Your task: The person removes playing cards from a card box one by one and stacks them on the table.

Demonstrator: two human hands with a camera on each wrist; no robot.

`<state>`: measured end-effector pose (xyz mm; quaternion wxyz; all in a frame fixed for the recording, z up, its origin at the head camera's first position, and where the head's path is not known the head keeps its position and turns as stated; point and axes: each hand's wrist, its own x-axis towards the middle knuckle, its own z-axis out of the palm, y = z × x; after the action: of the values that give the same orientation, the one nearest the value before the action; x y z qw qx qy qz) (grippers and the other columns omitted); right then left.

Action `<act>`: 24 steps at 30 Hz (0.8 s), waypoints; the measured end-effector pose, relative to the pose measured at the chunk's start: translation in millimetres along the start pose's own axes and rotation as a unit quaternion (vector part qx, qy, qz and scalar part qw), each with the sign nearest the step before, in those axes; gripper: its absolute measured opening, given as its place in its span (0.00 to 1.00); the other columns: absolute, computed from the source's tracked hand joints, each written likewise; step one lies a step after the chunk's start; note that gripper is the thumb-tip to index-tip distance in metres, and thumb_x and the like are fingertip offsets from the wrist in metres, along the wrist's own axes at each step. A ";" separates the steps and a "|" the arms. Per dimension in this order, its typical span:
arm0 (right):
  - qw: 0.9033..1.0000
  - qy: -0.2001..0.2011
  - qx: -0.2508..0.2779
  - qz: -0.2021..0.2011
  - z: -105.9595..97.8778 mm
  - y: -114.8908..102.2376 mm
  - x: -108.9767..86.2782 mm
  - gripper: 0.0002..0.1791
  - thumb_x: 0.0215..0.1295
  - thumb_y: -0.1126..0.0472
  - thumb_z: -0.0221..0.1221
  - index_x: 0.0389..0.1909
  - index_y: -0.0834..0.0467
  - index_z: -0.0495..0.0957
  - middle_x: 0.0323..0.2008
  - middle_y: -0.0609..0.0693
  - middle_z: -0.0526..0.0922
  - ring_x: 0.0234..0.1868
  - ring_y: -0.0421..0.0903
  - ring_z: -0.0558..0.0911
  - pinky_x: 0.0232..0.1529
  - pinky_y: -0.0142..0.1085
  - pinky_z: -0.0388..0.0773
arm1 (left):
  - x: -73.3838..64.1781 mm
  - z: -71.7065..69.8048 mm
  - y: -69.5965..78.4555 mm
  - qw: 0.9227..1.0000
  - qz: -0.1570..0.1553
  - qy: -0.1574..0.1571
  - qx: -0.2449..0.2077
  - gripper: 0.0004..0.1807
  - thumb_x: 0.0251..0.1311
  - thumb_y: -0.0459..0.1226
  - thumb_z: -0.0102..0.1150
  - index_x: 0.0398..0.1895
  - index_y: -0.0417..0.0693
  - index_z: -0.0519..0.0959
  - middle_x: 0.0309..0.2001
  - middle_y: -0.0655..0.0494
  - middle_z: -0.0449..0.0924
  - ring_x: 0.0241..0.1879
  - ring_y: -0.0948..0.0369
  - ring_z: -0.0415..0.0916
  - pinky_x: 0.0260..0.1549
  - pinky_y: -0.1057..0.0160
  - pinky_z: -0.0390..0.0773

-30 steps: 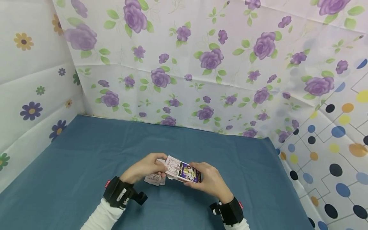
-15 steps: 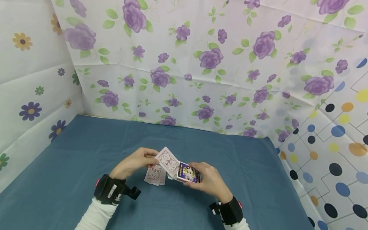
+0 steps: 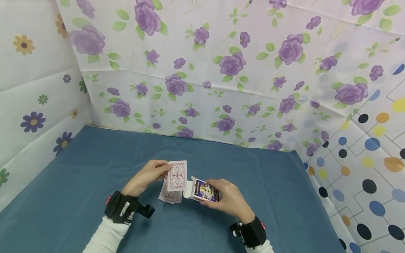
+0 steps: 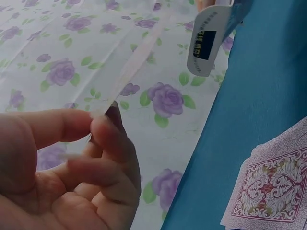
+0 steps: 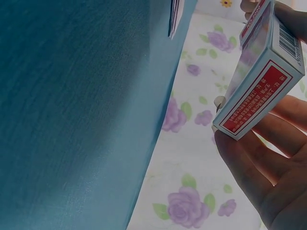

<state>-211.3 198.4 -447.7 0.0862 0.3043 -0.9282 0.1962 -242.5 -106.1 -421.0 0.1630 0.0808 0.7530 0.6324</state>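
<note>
Work's looking part-done. From the left: the left hand (image 3: 147, 175) is pinching a card (image 3: 177, 175) btwn thumb & fingers (prob. just one, can't be sure), patterned back showing, and it's hanging in the air over the pile. That small, untidy card pile (image 3: 171, 196) is lying flat on the desk (image 3: 95, 182), so some cards are already out. The held one isn't resting on the pile yet. Just right, the card box (image 3: 206, 190) is tilting off the desk w/ its flap (image 3: 188, 189) opening leftward; the right hand (image 3: 230, 198) is gripping it by the edges. Nothing is sticking out of its mouth, but can't tell if any cards are left inside, so no total progress est.

Materials, L to R: a creased sheet w/ daisies (image 3: 44, 88) is covering the left side; the white sleeve (image 3: 104, 233) is looking soft, the wristband (image 3: 121, 207) black & bulky. Cards are looking like thin, stiff paper, rectangular w/ rounded corners, red scrollwork & pale borders. The box is showing thin folded cardboard, purple/yellow print on top, plus a red label & barcode in the right wrist view. On the far side, a wrinkled purple-rose sheet (image 3: 202, 63) is hanging; on the right, a dotted one (image 3: 364, 158). The desk's top is wearing matte blue fabric.
</note>
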 end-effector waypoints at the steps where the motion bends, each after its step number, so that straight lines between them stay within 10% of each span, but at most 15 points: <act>1: 1.000 -0.001 0.000 0.000 0.1 0.0 -0.1 0.36 0.50 0.37 0.69 0.58 0.51 0.78 0.50 0.48 0.84 0.47 0.42 0.82 0.41 0.34 0.77 | 0.7 -0.3 -0.7 1.000 -0.001 0.004 -0.004 0.12 0.72 0.42 0.49 0.33 0.44 0.74 0.27 0.53 0.68 0.27 0.60 0.64 0.31 0.62 0.65; 11: 1.000 -0.007 0.004 0.001 2.0 -1.2 -0.4 0.37 0.50 0.36 0.69 0.59 0.51 0.77 0.51 0.48 0.84 0.45 0.40 0.81 0.39 0.32 0.75 | 5.0 -6.8 -8.5 0.999 -0.026 0.038 0.006 0.22 0.69 0.40 0.53 0.62 0.37 0.73 0.39 0.54 0.77 0.34 0.57 0.67 0.36 0.57 0.67; 24: 1.000 -0.010 0.003 0.002 5.6 0.2 -0.4 0.37 0.50 0.36 0.68 0.59 0.51 0.77 0.50 0.48 0.84 0.44 0.40 0.80 0.38 0.31 0.74 | 22.3 -4.7 -37.4 0.993 -0.083 0.086 0.019 0.19 0.63 0.38 0.61 0.51 0.33 0.77 0.31 0.55 0.77 0.28 0.62 0.70 0.34 0.62 0.72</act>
<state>-211.2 196.5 -453.0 0.0757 0.3044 -0.9291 0.1962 -261.9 -110.2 -460.1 0.1478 -0.0333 0.7799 0.6073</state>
